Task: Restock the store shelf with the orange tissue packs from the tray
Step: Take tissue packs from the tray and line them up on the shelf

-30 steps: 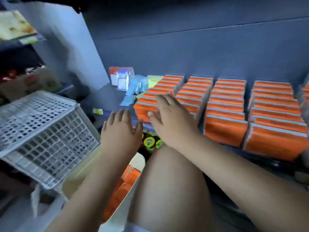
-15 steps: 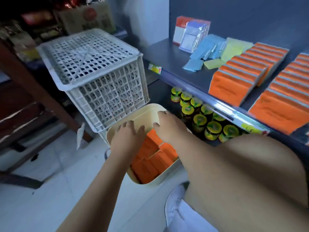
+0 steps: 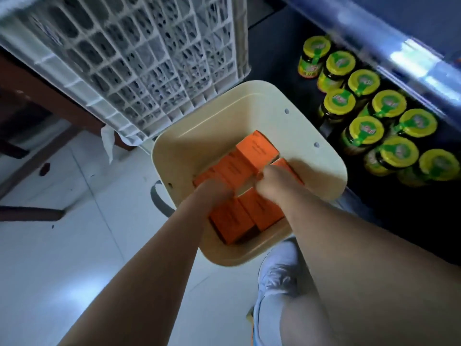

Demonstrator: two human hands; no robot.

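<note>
Together, left hand (image 3: pixel 215 191) and right hand (image 3: pixel 271 181) touch packs (image 3: pixel 257 151).

The packs (image 3: pixel 257 152) are orange, the tray (image 3: pixel 224 113) cream.

Tissue packs (image 3: pixel 257 152) in tray (image 3: pixel 224 116), jars (image 3: pixel 374 121) right

Left hand (image 3: pixel 214 192) and right hand (image 3: pixel 272 182) are sunk among orange tissue packs (image 3: pixel 257 151) in a cream tray (image 3: pixel 224 116).
</note>
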